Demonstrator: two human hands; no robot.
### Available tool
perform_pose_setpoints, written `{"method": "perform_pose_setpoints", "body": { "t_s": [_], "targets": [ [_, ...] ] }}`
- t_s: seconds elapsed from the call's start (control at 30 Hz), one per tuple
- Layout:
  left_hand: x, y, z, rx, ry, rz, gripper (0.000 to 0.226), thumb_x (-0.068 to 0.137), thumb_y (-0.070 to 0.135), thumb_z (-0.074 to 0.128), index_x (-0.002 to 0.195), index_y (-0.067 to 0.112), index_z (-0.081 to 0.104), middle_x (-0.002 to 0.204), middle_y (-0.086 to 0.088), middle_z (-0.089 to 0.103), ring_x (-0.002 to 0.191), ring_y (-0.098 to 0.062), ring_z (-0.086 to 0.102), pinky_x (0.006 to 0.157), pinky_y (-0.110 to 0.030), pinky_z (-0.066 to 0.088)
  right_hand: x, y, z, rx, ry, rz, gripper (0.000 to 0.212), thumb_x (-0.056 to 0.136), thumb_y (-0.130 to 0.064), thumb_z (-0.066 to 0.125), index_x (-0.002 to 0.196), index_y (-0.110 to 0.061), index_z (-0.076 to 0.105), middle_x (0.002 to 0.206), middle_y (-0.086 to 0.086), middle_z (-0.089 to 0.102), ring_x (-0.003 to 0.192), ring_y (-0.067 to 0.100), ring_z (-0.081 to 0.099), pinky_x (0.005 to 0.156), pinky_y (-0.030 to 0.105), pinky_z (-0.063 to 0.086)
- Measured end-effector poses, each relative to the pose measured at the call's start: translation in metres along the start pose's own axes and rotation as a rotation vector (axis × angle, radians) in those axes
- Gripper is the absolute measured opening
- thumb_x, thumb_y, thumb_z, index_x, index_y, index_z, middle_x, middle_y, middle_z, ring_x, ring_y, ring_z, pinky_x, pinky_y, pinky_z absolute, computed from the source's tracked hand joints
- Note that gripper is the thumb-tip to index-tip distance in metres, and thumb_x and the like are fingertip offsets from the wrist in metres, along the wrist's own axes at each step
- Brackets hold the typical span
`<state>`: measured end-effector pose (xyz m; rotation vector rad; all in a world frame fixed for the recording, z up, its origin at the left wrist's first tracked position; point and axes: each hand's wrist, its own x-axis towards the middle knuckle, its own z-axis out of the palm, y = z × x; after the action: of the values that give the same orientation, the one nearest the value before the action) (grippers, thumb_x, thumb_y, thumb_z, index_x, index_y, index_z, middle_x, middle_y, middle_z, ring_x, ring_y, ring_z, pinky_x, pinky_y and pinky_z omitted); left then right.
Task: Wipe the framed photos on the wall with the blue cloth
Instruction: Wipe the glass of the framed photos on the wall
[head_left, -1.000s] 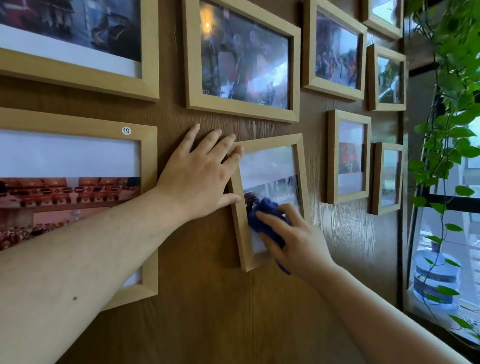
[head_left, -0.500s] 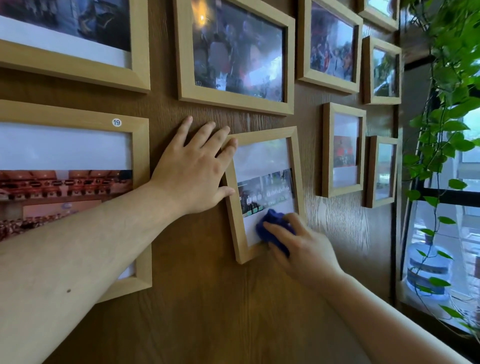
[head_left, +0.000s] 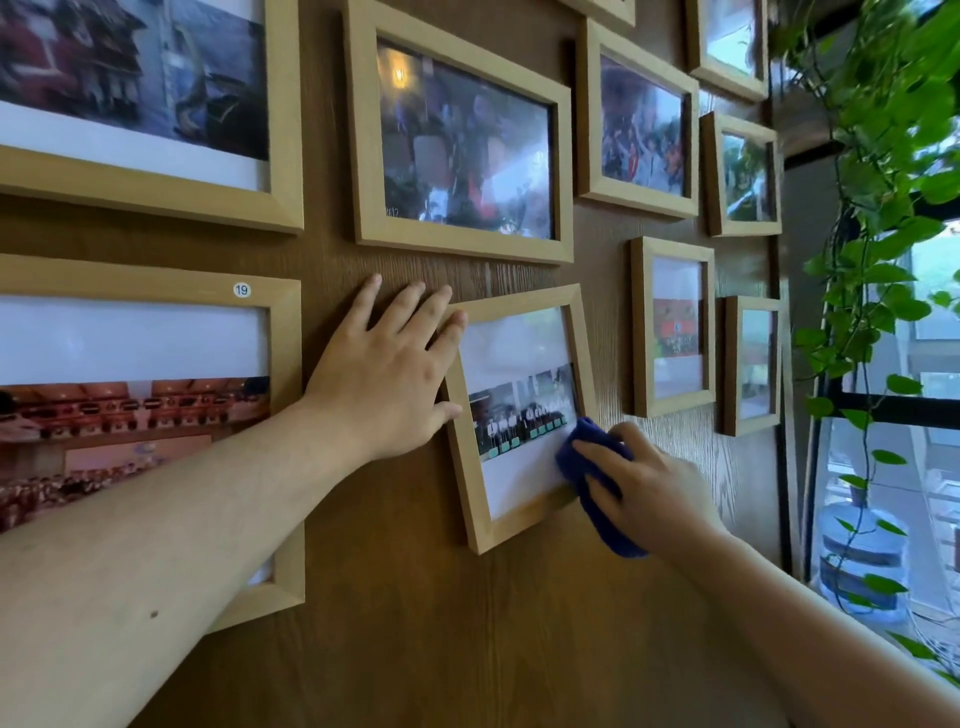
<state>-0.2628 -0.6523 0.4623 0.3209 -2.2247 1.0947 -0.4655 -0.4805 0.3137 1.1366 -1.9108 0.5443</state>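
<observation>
A small tilted wooden photo frame (head_left: 511, 332) hangs on the brown wood wall at the centre. My left hand (head_left: 387, 376) lies flat on the wall, fingers spread, with fingertips and thumb against the frame's left edge. My right hand (head_left: 649, 488) presses a bunched blue cloth (head_left: 584, 462) on the frame's lower right corner, over the glass and the frame edge. Part of the cloth hangs below my palm.
Several other wooden frames surround it: a large one numbered 19 (head_left: 156, 291) at left, one above (head_left: 462, 150), smaller ones (head_left: 672, 327) at right. A trailing green plant (head_left: 872, 218) hangs by the window, with a water jug (head_left: 857, 561) below outside.
My right hand and the blue cloth have slid from the middle of the glass down and right to the frame's lower right corner. My left hand has stayed on the frame's left edge.
</observation>
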Motion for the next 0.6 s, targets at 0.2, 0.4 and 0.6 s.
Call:
{"method": "perform_pose_setpoints", "body": {
  "t_s": [0.2, 0.4, 0.6],
  "targets": [
    [-0.008, -0.019, -0.016, 0.023, 0.090, 0.089, 0.080, 0.084, 0.060, 0.040, 0.145, 0.008, 0.033, 0.153, -0.017, 0.033, 0.138, -0.033, 0.034, 0.110, -0.056, 0.031, 0.045, 0.000, -0.039, 0.011, 0.142, -0.044, 0.039, 0.081, -0.030, 0.069, 0.118, -0.024, 0.059, 0.105, 0.004, 0.057, 0.061, 0.019, 0.057, 0.043, 0.030, 0.048],
    [0.013, -0.052, -0.054, 0.097, 0.179, 0.079, 0.080, 0.086, 0.061, 0.034, 0.146, 0.007, 0.031, 0.153, -0.018, 0.033, 0.139, -0.033, 0.032, 0.110, -0.056, 0.031, 0.114, -0.017, -0.084, -0.026, 0.270, -0.130, 0.035, 0.087, -0.036, 0.058, 0.119, -0.025, 0.059, 0.106, 0.004, 0.055, 0.065, 0.022, 0.057, 0.044, 0.030, 0.045],
    [0.037, -0.093, -0.083, 0.154, 0.204, -0.057, 0.087, 0.083, 0.068, 0.028, 0.147, 0.009, 0.025, 0.154, -0.016, 0.031, 0.141, -0.031, 0.028, 0.112, -0.054, 0.028, 0.178, -0.042, -0.126, -0.102, 0.365, -0.213, 0.038, 0.089, -0.039, 0.053, 0.125, -0.025, 0.051, 0.112, 0.006, 0.053, 0.069, 0.019, 0.054, 0.049, 0.027, 0.036]
  ]
}}
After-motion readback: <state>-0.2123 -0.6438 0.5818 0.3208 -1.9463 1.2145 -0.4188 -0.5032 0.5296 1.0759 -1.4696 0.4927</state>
